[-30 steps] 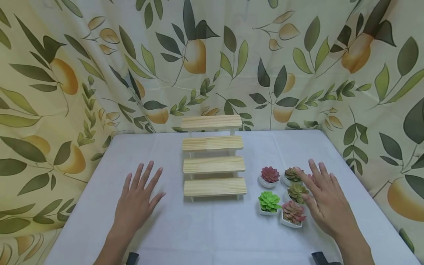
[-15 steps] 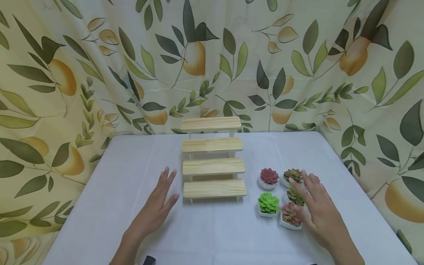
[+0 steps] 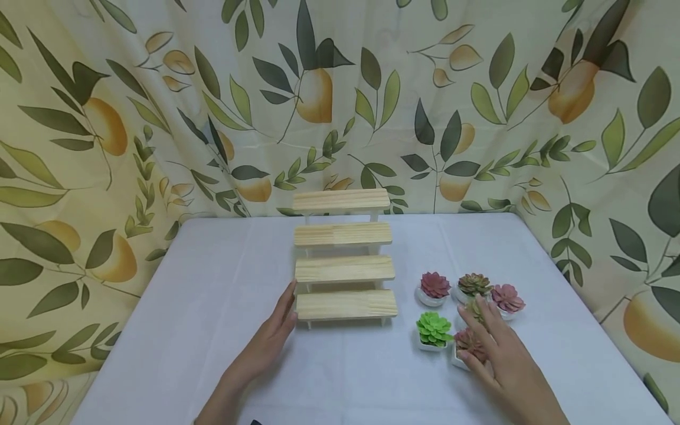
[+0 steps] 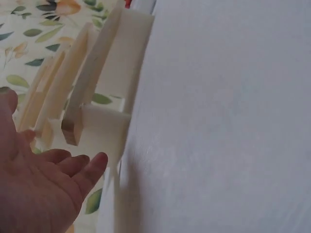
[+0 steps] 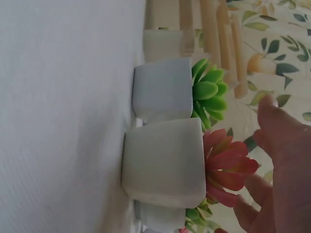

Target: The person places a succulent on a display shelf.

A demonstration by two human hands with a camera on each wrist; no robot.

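Observation:
A tiered wooden display stand [image 3: 344, 270] with pale plank steps stands near the middle of the table. My left hand [image 3: 272, 335] is at its lower left end, fingers extended; whether they touch it I cannot tell. In the left wrist view the fingertips [image 4: 98, 162] lie close to the step ends. My right hand [image 3: 510, 360] hovers over several small potted succulents, fingers loosely spread and gripping nothing. A reddish succulent [image 3: 467, 341] in a white pot [image 5: 163, 165] is nearest, partly covered by the fingers. Beside it sits a bright green succulent [image 3: 434, 328].
A dark red succulent [image 3: 435, 284], a brownish-green succulent [image 3: 474, 283] and a pink succulent [image 3: 507, 297] stand farther back on the right. White cloth covers the table [image 3: 340, 378]. Behind it hangs a fruit-and-leaf patterned curtain [image 3: 340, 106].
My left hand has moved right, from the bare cloth to the stand's left side. My right hand has drawn slightly towards me, uncovering the pink succulent at the back.

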